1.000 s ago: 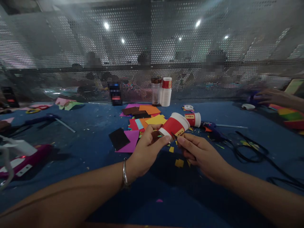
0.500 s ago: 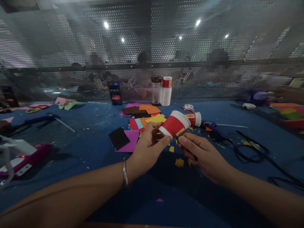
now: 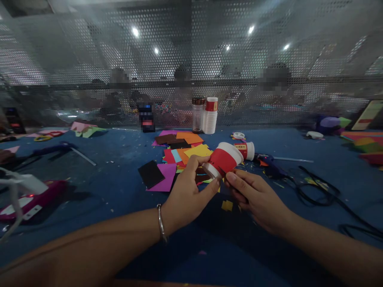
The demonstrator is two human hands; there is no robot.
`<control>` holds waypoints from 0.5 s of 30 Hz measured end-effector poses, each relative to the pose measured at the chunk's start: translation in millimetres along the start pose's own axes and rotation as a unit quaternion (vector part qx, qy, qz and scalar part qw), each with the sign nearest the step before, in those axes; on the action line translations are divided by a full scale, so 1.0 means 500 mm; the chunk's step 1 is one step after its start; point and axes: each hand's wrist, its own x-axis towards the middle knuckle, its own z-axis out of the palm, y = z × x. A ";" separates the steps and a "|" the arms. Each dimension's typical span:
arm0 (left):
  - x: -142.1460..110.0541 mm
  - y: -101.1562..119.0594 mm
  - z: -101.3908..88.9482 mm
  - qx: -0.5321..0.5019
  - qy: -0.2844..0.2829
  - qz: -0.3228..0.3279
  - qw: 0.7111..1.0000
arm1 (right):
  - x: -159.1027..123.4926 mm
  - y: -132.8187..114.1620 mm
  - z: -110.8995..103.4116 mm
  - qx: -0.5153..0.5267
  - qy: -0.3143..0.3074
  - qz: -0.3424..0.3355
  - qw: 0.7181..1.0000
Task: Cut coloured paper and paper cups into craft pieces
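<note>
Here, I see the red-and-white paper cup (image 3: 224, 159) tilted above the blue table (image 3: 119, 191), its long axis slanting, wide rim up to the right, narrow base down-left. My left hand (image 3: 187, 189) clamps it near the base between thumb and fingers; my right hand (image 3: 254, 195) has its fingertips pinched together by its lower side.

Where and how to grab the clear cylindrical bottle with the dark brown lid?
I'd wrap the clear bottle's upright, straight-walled body, below the dark brown lid, coming from the front left. The tall stack of white paper cups stands close on its right, and the perforated metal screen rises behind, so those sides look tight.
</note>
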 end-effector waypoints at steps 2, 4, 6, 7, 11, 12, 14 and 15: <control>0.003 0.001 0.002 -0.043 0.002 -0.007 0.999 | 0.000 -0.004 -0.001 -0.001 0.000 -0.007 1.000; 0.006 0.003 0.006 -0.100 0.009 -0.034 0.994 | 0.000 -0.008 -0.002 0.000 -0.002 -0.012 1.000; 0.009 0.005 0.010 -0.164 0.015 -0.083 0.983 | 0.000 -0.010 -0.003 0.008 -0.006 -0.019 1.000; 0.010 0.007 0.012 -0.194 0.011 -0.108 0.975 | 0.000 -0.009 -0.004 0.013 -0.008 -0.024 1.000; 0.015 0.012 0.016 -0.261 -0.015 -0.141 0.955 | 0.003 -0.003 -0.006 0.021 -0.007 -0.028 0.999; 0.016 0.012 0.016 -0.257 -0.009 -0.137 0.957 | 0.004 -0.002 -0.006 0.021 -0.008 -0.026 0.999; 0.018 0.012 0.015 -0.234 0.014 -0.127 0.964 | 0.005 0.000 -0.006 0.020 -0.010 -0.021 1.000; 0.018 0.011 0.014 -0.222 0.026 -0.121 0.967 | 0.005 0.000 -0.006 0.020 -0.010 -0.018 1.000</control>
